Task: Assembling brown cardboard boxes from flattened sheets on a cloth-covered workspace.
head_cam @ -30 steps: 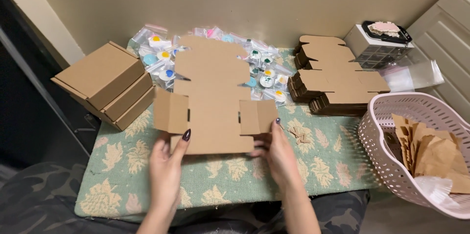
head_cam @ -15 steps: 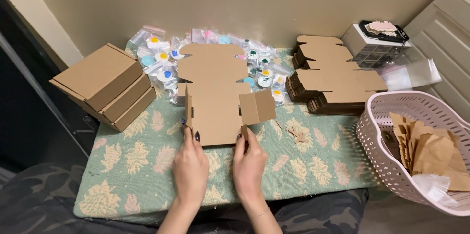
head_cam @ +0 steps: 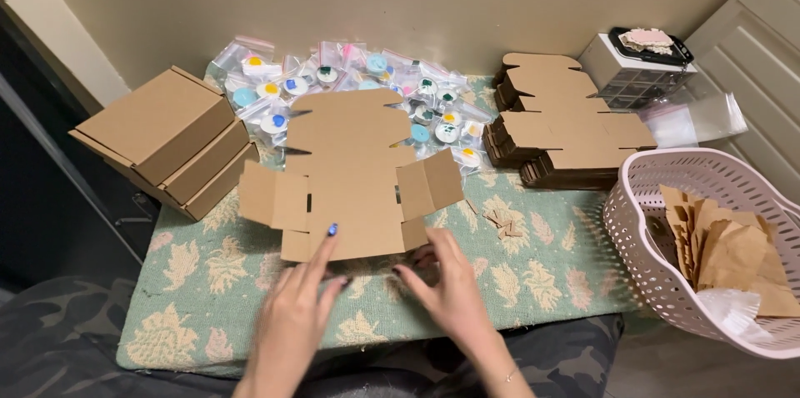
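A flat cardboard box blank (head_cam: 350, 173) lies in the middle of the green leaf-patterned mat (head_cam: 208, 298), with its side flaps spread out to the left and right. Half a second ago the left flap was folded in and both hands were pressed close together on the near edge; now that flap lies open again and the hands have slid back a little. So the box looks not yet folded up, and the folding seems to be only starting. The left hand (head_cam: 296, 315) has its fingers loose and open, with one fingertip touching the near edge of the blank. The right hand (head_cam: 450, 285) is open too and holds nothing, its fingers just beside the near right corner of the blank. Little bags of coloured pieces (head_cam: 358, 81) sit at the far edge, finished boxes (head_cam: 167, 140) at the left edge, and a stack of flat blanks (head_cam: 567, 127) at the far right corner.
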